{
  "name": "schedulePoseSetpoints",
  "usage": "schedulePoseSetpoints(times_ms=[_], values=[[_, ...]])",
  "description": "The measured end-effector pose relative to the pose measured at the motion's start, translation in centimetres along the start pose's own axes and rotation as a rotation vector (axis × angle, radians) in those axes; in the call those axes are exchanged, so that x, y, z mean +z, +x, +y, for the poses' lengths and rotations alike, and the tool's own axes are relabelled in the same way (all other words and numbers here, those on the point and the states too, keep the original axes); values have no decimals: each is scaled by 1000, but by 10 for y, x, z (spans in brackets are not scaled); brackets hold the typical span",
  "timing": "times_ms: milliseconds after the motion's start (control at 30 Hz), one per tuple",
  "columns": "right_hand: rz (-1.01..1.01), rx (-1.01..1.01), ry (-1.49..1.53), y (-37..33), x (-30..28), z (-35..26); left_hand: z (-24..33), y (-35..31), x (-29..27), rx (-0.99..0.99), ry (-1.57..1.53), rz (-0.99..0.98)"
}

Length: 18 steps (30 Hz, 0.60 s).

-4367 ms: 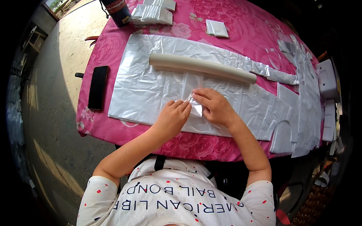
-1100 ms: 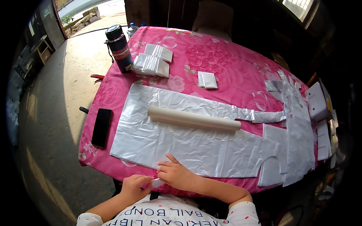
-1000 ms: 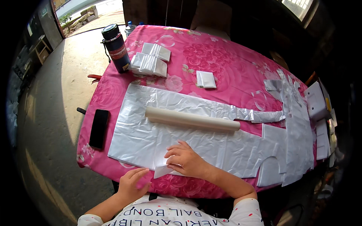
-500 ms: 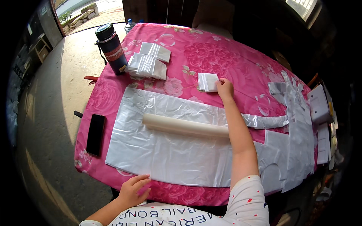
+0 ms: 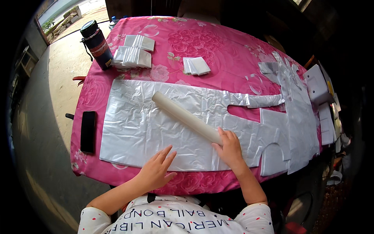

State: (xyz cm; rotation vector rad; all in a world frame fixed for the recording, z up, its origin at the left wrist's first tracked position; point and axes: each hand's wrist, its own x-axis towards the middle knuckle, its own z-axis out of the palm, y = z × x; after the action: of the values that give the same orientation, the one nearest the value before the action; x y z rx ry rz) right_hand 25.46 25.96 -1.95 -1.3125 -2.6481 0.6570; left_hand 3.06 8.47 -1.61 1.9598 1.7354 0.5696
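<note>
A stack of white plastic vest bags (image 5: 132,132) lies flat across the table, its handle strips toward the right. Slanting over the bags is a smooth, pale tube (image 5: 187,117). My right hand (image 5: 228,148) has its fingers round the tube's near right end. Over the near edge of the bags my left hand (image 5: 157,169) hovers or rests with its fingers apart, holding nothing. Beyond the bags sits a small group of folded white plastic packets (image 5: 196,66). A larger pile of similar packets (image 5: 132,56) lies farther left.
A pink flowered cloth (image 5: 218,46) covers the table. A dark thermos (image 5: 97,46) stands at the far left, and a black phone (image 5: 88,132) lies by the left edge. Loose plastic sheets (image 5: 300,124) spread to the right, next to white boxy objects (image 5: 319,84).
My right hand has left the small packets, which now lie fanned out, and come back to the tube. The tube has turned from nearly crosswise to slanted. My left hand has moved over the bags.
</note>
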Motion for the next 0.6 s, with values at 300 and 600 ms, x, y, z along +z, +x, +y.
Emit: schedulePoseSetpoints(times_ms=[300, 600], values=[[63, -261, 237, -59, 7, 56, 40, 80, 70, 205, 75, 69], [464, 379, -172, -92, -62, 248, 61, 105, 75, 279, 150, -25]])
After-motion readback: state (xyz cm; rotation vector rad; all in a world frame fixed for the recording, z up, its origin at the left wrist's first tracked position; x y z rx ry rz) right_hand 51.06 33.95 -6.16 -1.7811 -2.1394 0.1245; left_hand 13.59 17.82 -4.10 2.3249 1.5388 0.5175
